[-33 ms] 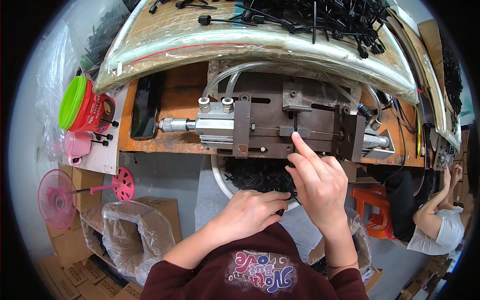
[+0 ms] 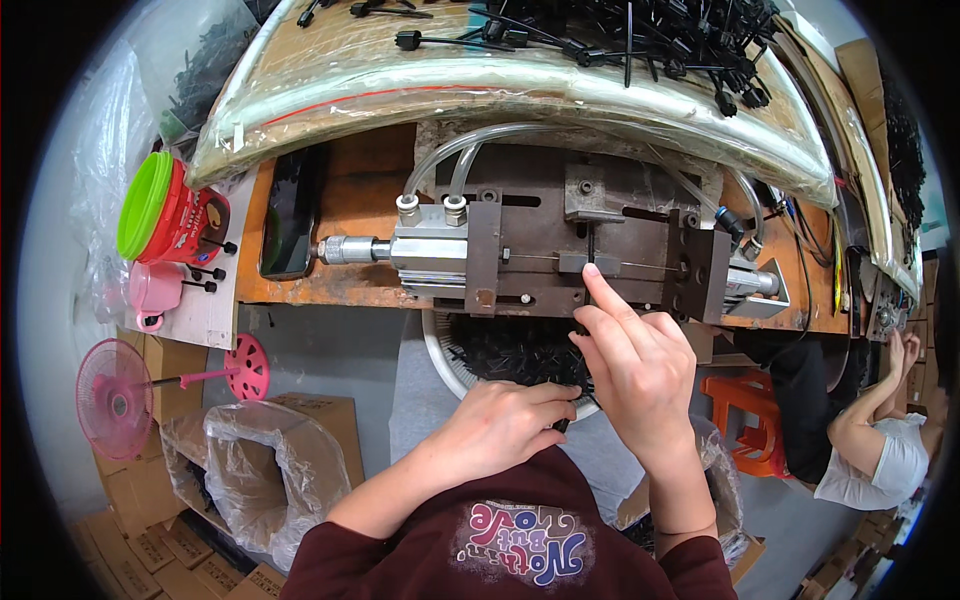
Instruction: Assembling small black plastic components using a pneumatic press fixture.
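Note:
My right hand [image 2: 645,365] is at the front of the metal fixture [image 2: 535,225], its index finger stretched onto a thin black plastic stem [image 2: 591,240]. That stem lies across the small grey block [image 2: 573,264] at the fixture's middle, and its near end runs down under my thumb and curled fingers. A thin metal rod comes in toward the block from each side. My left hand [image 2: 510,420] is closed in front of my body, around a small black plastic part [image 2: 561,425] that is mostly hidden. Just beyond it, a white basket [image 2: 440,365] holds many similar black parts.
Silver air cylinders [image 2: 430,250] with clear hoses flank the fixture. Above it, a plastic-wrapped tray [image 2: 350,105] bears a heap of black stemmed parts. A phone [image 2: 290,220], red bucket [image 2: 190,220] and pink cup [image 2: 155,290] are left. Another person [image 2: 875,455] works at far right.

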`<state>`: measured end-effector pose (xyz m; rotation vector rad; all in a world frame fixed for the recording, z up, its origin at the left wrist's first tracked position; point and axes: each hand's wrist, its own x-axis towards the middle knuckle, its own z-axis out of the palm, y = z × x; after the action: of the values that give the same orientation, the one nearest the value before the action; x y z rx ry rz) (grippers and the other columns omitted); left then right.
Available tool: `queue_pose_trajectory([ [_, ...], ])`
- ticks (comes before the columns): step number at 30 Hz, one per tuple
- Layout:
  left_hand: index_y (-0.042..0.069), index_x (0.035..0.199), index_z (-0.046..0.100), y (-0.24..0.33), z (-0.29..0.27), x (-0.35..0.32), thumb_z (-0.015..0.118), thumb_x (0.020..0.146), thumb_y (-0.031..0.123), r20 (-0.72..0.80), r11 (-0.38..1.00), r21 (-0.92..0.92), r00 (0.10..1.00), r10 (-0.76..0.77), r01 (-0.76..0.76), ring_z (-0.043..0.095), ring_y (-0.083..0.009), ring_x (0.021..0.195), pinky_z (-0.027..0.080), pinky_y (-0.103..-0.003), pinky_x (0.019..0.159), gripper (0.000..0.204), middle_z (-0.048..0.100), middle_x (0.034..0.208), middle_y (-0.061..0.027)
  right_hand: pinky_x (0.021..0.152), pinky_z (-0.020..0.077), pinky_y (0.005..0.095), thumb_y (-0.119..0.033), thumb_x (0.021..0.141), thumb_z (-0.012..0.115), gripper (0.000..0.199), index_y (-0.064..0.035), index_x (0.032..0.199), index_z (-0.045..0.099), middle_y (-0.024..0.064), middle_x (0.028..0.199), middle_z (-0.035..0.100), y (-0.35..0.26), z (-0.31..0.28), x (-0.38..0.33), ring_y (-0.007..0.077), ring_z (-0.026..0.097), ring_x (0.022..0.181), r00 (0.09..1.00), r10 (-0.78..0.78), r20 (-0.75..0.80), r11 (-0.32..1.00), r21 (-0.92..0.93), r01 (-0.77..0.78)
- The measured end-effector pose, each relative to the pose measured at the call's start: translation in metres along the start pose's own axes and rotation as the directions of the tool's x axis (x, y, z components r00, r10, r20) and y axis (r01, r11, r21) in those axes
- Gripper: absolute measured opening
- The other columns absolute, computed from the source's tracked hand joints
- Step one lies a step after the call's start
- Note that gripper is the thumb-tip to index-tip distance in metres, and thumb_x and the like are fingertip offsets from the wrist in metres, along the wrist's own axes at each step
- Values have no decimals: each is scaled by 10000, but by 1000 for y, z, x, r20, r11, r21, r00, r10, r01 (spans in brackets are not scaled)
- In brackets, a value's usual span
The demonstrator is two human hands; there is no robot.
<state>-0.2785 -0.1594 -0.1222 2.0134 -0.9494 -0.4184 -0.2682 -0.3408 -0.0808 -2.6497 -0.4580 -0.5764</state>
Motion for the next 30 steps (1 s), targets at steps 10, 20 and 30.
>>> queue_pose_trajectory([
  [10, 52, 970, 715, -13, 8, 6, 767, 759, 160, 23, 999, 21, 999, -29, 28, 708, -276, 854, 568, -390, 719, 243, 691, 1188, -49, 570, 440, 283, -61, 718, 779, 207, -49, 893, 669, 66, 1210, 703, -1, 1, 5, 190, 558, 559, 1000, 10, 21, 999, -41, -9],
  [20, 61, 967, 711, -22, 18, 3, 761, 771, 161, -42, 998, 3, 997, -62, 62, 709, -275, 863, 570, -389, 733, 225, 661, 1232, -51, 601, 450, 274, -63, 735, 726, 190, -15, 911, 674, 138, 1224, 685, 3, 2, 2, 159, 602, 582, 999, -50, -1, 998, -32, 50],
  [30, 77, 1176, 660, -32, 8, 1, 799, 788, 145, -238, 992, -16, 963, -126, 126, 699, -177, 766, 579, -319, 677, 418, 648, 1236, -66, 627, 468, 299, -90, 712, 790, 215, -46, 893, 683, 97, 1211, 691, 5, -14, -16, 189, 616, 660, 994, -83, 71, 988, 138, 73],
])
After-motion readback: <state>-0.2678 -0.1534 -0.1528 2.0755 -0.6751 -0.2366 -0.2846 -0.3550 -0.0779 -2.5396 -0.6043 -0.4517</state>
